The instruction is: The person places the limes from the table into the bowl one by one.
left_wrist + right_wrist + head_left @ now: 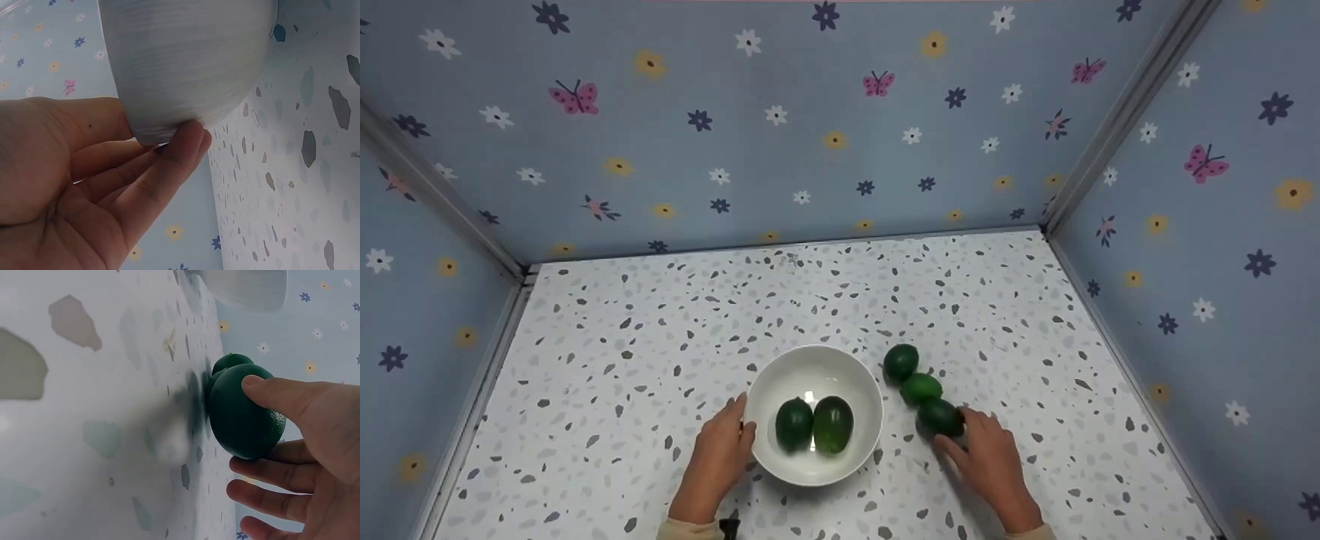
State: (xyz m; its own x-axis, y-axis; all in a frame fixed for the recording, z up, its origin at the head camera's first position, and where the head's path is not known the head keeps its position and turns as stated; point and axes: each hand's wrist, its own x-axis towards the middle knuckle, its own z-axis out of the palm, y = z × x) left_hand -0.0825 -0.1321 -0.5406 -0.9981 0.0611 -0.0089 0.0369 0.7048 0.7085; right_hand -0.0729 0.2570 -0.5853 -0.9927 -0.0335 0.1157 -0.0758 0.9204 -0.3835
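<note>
A white bowl point(757, 457) stands near the front of the table, and my left hand point(718, 454) grips its left rim between thumb and fingers. Its pale outer wall point(185, 62) fills the top of the left wrist view. Inside lie two dark green fruits, a lime point(794, 424) and a longer one point(833, 425) with a purplish top. Right of the bowl, three limes form a slanting row: a far one point(901, 363), a brighter middle one point(922, 389) and a near one point(940, 417). My right hand point(984, 454) pinches the near lime between thumb and forefinger, its other fingers spread.
The speckled white table point(660, 315) extends behind and to both sides of the bowl. Blue flowered panels point(780, 97) wall it at the back, left and right, with grey frame strips point(1117, 127) at the corners.
</note>
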